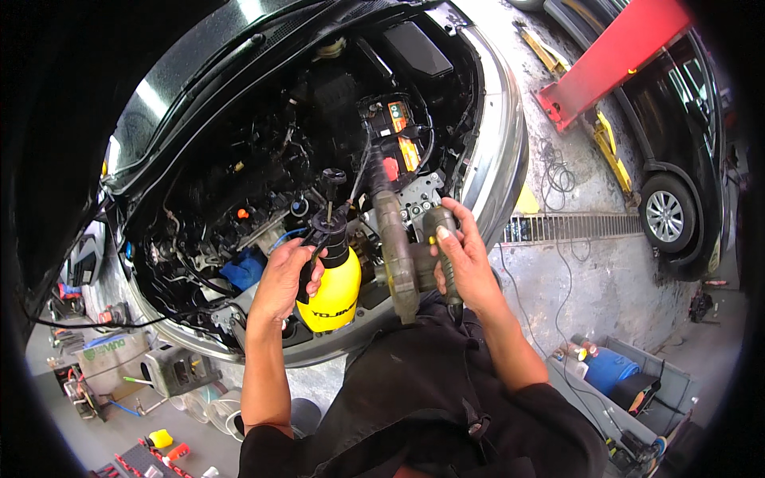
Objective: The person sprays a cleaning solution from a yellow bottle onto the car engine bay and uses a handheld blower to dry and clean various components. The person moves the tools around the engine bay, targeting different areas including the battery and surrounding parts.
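Note:
My left hand (pixel 281 280) is closed around the black handle of a yellow pump spray bottle (pixel 333 299). The bottle stands nearly upright over the front edge of an open engine bay, its black pump knob at the top. Beside it, my right hand (pixel 472 267) grips the dark handle of a worn grey-olive power drill (pixel 396 251). The drill's long body lies to the left of that hand, with its slim front end reaching over the engine bay. Motion blurs part of the drill. Beyond its tip sits a car battery (pixel 406 137) with an orange label.
A raised hood (pixel 64 159) borders the left side. At the right are a red lift post (pixel 613 60), a floor grate (pixel 574 229), loose cables and another black car (pixel 668 211). A grey cart (pixel 677 374) stands lower right; buckets and tools lie lower left.

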Action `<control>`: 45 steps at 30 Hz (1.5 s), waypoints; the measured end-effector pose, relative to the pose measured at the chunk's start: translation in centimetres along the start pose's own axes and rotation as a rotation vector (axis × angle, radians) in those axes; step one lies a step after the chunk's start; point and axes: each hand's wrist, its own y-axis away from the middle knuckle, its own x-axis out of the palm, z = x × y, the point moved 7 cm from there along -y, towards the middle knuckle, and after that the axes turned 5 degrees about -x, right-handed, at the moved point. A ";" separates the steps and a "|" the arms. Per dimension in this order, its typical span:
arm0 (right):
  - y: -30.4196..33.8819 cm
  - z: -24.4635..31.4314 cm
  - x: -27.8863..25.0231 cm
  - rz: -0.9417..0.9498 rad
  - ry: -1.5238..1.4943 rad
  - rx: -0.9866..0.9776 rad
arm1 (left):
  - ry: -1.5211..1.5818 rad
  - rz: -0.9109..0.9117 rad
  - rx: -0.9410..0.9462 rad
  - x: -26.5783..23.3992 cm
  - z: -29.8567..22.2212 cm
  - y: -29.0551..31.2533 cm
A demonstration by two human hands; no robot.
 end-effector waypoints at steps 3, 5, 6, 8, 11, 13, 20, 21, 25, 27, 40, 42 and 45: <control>2.1 -0.4 1.3 0.063 -0.010 0.037 | 0.005 -0.003 -0.011 -0.5 1.6 1.2; 3.3 -0.6 0.7 0.024 -0.057 0.049 | 0.000 0.001 -0.009 -0.3 2.4 2.0; 3.8 -0.7 0.4 0.003 -0.080 0.052 | -0.004 0.005 -0.006 -0.3 2.7 2.2; 5.0 0.0 -0.3 -0.036 -0.040 0.011 | -0.023 0.009 0.008 0.1 2.9 2.8; 6.7 0.6 -1.3 -0.098 -0.028 -0.026 | -0.029 0.035 0.021 0.4 3.6 3.3; 7.3 0.7 -1.5 -0.109 -0.015 -0.038 | -0.026 0.043 0.027 0.6 3.8 3.5; 5.4 -0.9 -0.9 -0.094 -0.093 -0.046 | 0.021 0.016 0.085 1.1 4.3 3.3; 4.9 -1.1 -0.6 -0.113 -0.079 -0.076 | 0.018 0.017 0.092 1.3 4.1 3.2; 2.7 -0.5 -0.6 -0.029 0.083 -0.157 | 0.011 0.016 0.138 1.6 3.5 2.7; 1.8 -0.6 -0.7 -0.058 0.055 -0.172 | 0.017 0.015 0.143 1.7 3.4 2.4; 0.2 -2.0 1.9 -0.055 0.003 -0.200 | 0.030 -0.199 0.145 -0.7 5.6 4.0; -0.6 -2.6 2.2 -0.046 -0.019 -0.209 | 0.059 -0.228 0.151 -1.0 6.3 4.4; -3.2 -4.7 2.1 -0.035 -0.114 -0.230 | 0.011 -0.249 0.164 -1.3 6.6 5.2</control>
